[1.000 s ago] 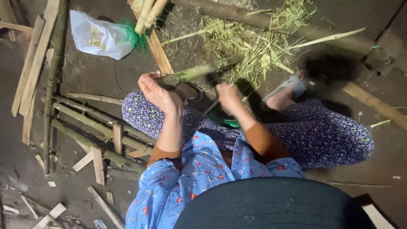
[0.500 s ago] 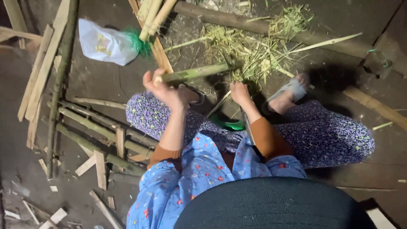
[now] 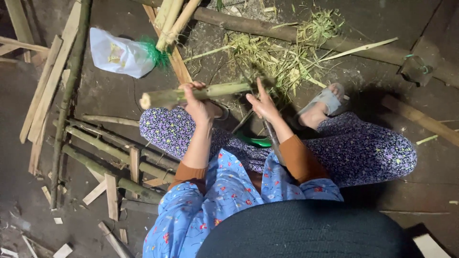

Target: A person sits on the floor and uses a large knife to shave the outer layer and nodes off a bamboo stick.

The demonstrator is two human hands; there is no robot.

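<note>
My left hand [image 3: 198,104] is closed around a short pale-green bamboo piece [image 3: 162,97] and holds it level above my left knee. The bamboo's cut end points left. My right hand [image 3: 264,106] is at the bamboo's right end, with a finger raised against it. That hand also grips a long-handled knife [image 3: 273,138]; its handle lies along my forearm and a thin blade angles down toward my lap. I sit on the floor in purple flowered trousers and a blue flowered top.
A heap of bamboo shavings [image 3: 277,52] and a thick log [image 3: 287,32] lie ahead. A white plastic bag [image 3: 117,56] lies at upper left. Bamboo poles and split strips [image 3: 95,143] cover the floor at left. A green object [image 3: 256,141] sits between my legs, and a sandalled foot [image 3: 327,100] is at right.
My left hand has raised the bamboo piece and shifted it leftward. My right hand has come up to the bamboo's right end.
</note>
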